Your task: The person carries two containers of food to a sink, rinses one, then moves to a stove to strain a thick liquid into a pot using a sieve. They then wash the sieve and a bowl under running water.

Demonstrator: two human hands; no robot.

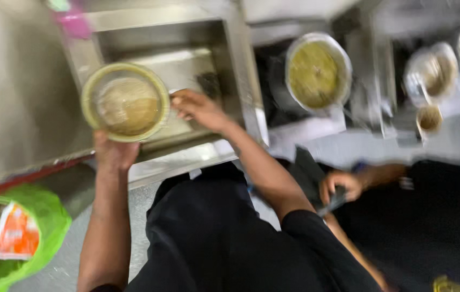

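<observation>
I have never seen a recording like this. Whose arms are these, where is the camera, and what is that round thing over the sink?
There is no machine here. The single picture comes from a camera worn on a person's head, looking down, so the two bare arms reaching forward are that person's own. The picture is blurred by motion.

The left hand grips the near rim of a round bowl with a yellowish rim and brownish contents, held over a steel sink. The right hand touches the bowl's right edge.

To the right stand a pot of greenish-yellow food and smaller containers. Another person's hand holds a dark object at the lower right. A green bag sits at the lower left.
</observation>
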